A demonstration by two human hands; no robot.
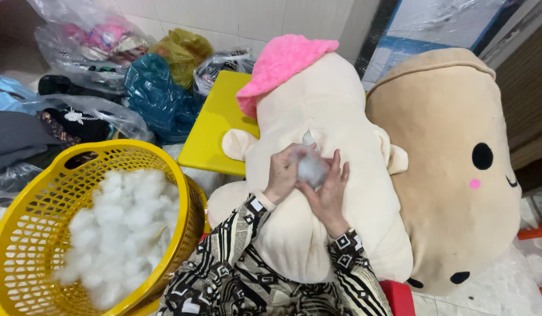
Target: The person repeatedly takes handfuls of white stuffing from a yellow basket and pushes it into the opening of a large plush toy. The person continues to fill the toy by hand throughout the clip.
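At your left, one yellow basket (165,169) holds a heap of loose white stuffing (122,234). Your left hand (284,172) and right hand (329,187) both pinch one tuft of stuffing (311,168) against the seam opening of the cream plush toy (318,111) lying across your lap. The tuft looks feather-light, soft and compressible; grip it by its bulk. A second, tan plush (452,164) sits at your right.

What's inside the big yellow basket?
The yellow basket holds a heap of white fluffy stuffing. It covers much of the bottom, so anything under the fluff cannot be seen. Bare mesh shows along the left side.
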